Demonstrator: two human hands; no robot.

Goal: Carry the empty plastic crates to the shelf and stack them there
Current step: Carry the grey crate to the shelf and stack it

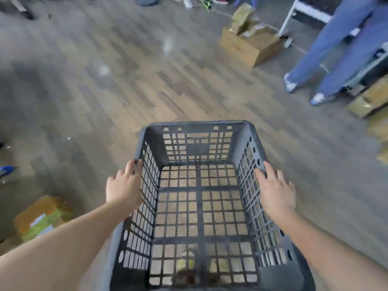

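Observation:
A dark grey plastic crate [197, 126] with latticed walls and floor hangs in front of me above the wooden floor, and it is empty inside. My left hand [123, 187] grips its left rim, fingers curled over the top edge. On the opposite side my right hand [275, 190] lies on the right rim, fingers spread along the wall. No shelf can be made out in the view.
A person in blue trousers [336, 49] stands at the upper right beside a white frame on wheels [288, 22]. An open cardboard box [249, 45] sits ahead to the right. More boxes lie at the right edge [369, 99] and lower left [42, 215].

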